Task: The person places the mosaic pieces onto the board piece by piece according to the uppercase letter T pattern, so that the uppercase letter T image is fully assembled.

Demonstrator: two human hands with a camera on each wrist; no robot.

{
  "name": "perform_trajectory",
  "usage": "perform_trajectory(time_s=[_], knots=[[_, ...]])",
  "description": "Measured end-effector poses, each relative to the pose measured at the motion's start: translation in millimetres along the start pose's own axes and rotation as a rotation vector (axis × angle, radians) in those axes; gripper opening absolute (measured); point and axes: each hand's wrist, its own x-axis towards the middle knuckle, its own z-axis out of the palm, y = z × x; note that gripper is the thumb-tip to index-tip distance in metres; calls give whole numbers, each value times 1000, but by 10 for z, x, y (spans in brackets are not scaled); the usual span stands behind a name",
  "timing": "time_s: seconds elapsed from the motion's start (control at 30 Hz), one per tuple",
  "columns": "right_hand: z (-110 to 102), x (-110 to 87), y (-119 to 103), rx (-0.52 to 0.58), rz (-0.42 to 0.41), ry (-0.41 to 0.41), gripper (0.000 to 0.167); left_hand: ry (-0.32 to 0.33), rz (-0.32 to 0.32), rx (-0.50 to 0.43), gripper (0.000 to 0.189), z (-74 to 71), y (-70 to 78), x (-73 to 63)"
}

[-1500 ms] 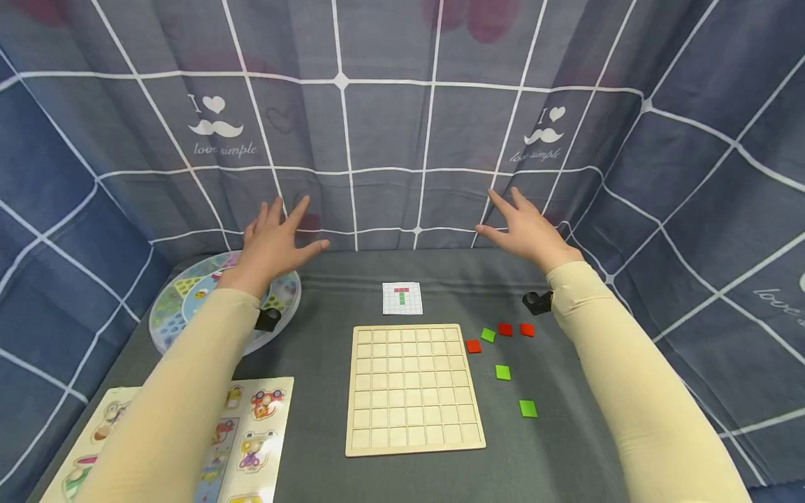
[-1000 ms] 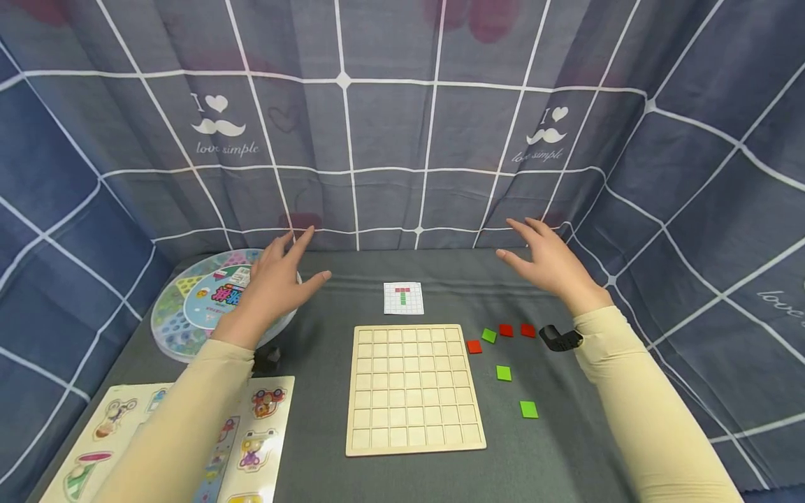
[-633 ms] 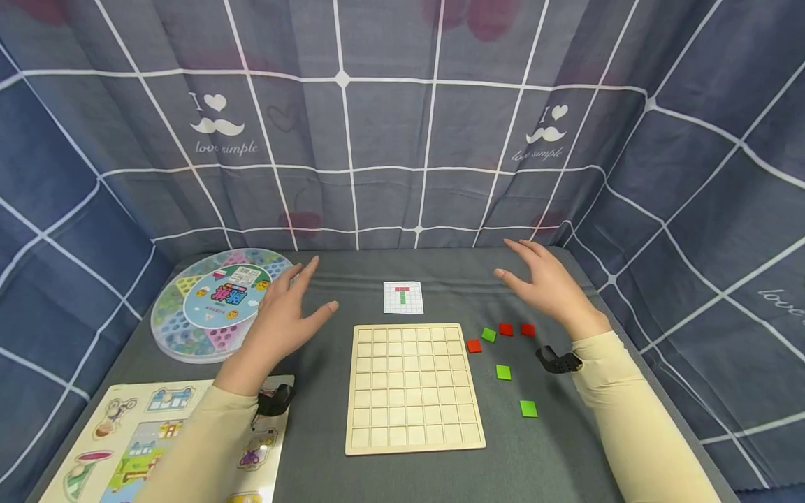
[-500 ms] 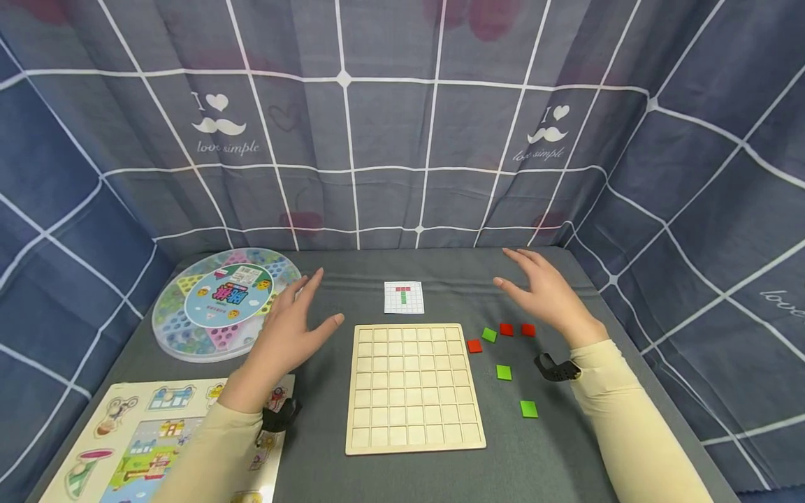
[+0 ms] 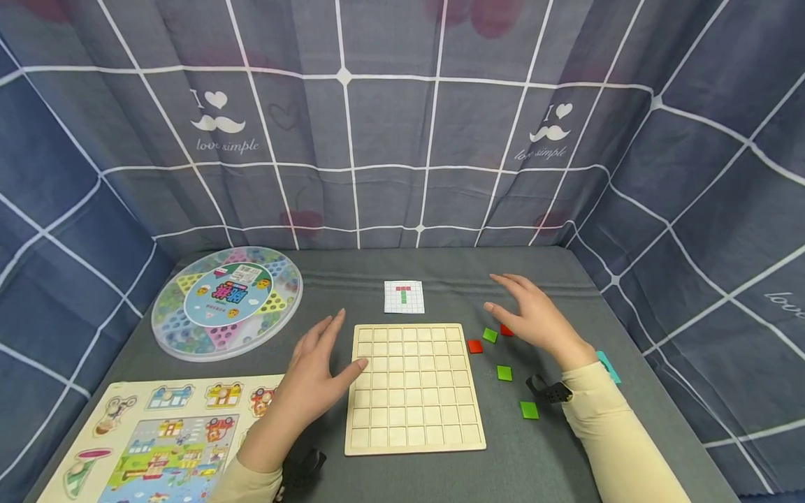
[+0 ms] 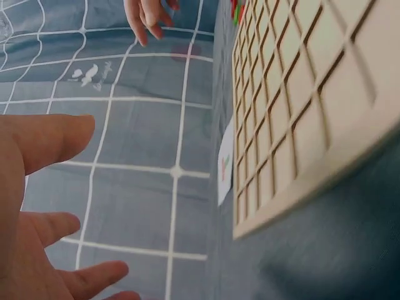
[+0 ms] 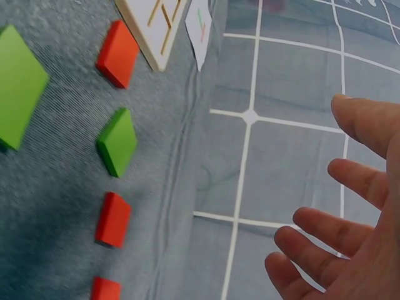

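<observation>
A pale wooden board (image 5: 411,391) with a grid of square cells lies mid-table. My left hand (image 5: 314,384) hovers at its left edge, fingers spread, holding nothing; its thumb overlaps the board's edge in the head view. Over the loose tiles on the right is my right hand (image 5: 534,318), fingers loosely extended and nothing in them. Near it lie green tiles (image 5: 504,373) and red tiles (image 5: 474,346). One red tile (image 7: 106,289) shows in the right wrist view but is hidden by the hand in the head view. Behind the board lies a card (image 5: 404,307) with a red and green T pattern.
A round game board (image 5: 286,318) with a coloured lid label sits at the back left. In front of it lies a picture puzzle board (image 5: 135,402). A teal piece (image 5: 608,367) shows beyond the right forearm. Grid-patterned curtains (image 5: 390,140) surround the table.
Both hands have come back and down from near the rear curtain. The left now sits beside the wooden board, the right over the tiles. The tiles and boards have not moved.
</observation>
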Motion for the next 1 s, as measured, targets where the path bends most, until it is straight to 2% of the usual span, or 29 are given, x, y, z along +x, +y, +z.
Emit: perform_trajectory(time_s=[0.17,0.43,0.7,1.0], knots=[[89,-59,-6,9,-6,-15,68,-17,-6,-41,87,196,63,-139],[232,-108,-24,31,-29,-39,65,-50,-52,-107,85,500,122,-341],[353,-149,-1,51,-77,-54,61,-42,-71,-139,87,592,142,-501],[467,-168,72,20,-155,-56,55,-30,-66,-119,92,661,106,-583]])
